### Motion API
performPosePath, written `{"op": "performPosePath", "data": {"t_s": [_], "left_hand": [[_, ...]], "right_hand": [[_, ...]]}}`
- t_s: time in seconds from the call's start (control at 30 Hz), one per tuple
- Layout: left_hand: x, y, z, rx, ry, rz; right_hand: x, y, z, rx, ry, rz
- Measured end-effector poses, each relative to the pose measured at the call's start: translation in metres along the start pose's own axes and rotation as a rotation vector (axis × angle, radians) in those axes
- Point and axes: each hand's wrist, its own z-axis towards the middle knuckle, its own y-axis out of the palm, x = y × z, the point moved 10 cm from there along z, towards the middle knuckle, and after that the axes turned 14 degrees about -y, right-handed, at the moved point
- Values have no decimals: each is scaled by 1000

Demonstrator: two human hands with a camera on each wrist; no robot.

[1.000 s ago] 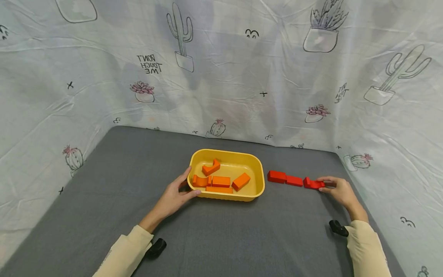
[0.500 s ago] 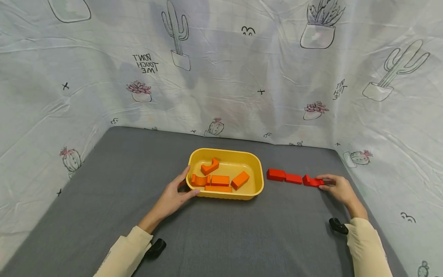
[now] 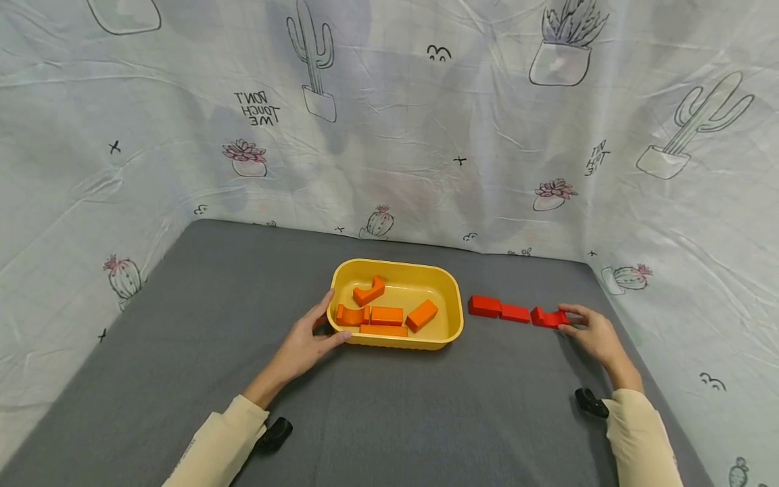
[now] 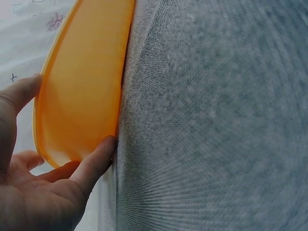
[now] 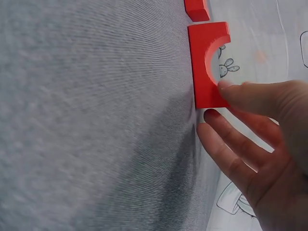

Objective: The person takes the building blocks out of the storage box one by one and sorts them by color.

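Lying past right fingers (image 5: 240,139): red cuboid (image 3: 484,306), red slab (image 3: 515,313); round-notched red arch (image 5: 202,91) pinched; left fingers (image 4: 96,161) clasping yellow bin (image 3: 395,343).

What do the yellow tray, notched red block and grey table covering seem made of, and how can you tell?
Yellow tray: probably moulded plastic, smooth with a slight sheen; soft highlights show inside.
Notched red block: painted wood or plastic, unsure; evenly coloured with crisp edges.
Grey table covering: likely woven fabric, matt; the wrist views show fine ribbing.
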Motion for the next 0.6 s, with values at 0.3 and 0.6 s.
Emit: {"op": "performPosePath", "data": {"t_s": [0.3,0.6], "left_hand": [[0,1,0,4,12,4],[0,1,2,9,33,3]], "right_hand": [[-10,-3,-5,73,4,0],[-42,-11,-5,183,22,-53]]}}
